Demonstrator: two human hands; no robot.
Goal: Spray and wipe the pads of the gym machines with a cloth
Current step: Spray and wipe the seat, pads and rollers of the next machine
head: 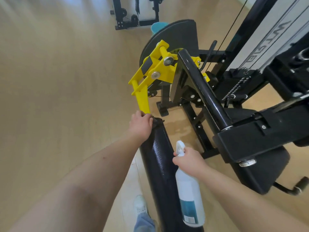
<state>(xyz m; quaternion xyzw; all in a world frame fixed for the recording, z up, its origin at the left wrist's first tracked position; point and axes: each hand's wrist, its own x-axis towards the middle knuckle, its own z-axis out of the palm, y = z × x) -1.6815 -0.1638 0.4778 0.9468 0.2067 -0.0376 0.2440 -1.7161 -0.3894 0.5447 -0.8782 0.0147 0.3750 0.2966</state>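
Your left hand [141, 125] is curled around a dark cloth [156, 122] and holds it on the far end of the long black pad [160, 164], just below the yellow arm [143, 99]. Your right hand [189, 160] grips the neck of the white spray bottle [189, 198], which hangs down at the pad's right edge. The pad looks shiny. Your white shoe [140, 205] stands on the wood floor [66, 81].

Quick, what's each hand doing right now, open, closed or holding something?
Left hand: closed on a dark cloth at the far end of the roller pad.
Right hand: closed round the spray bottle neck.
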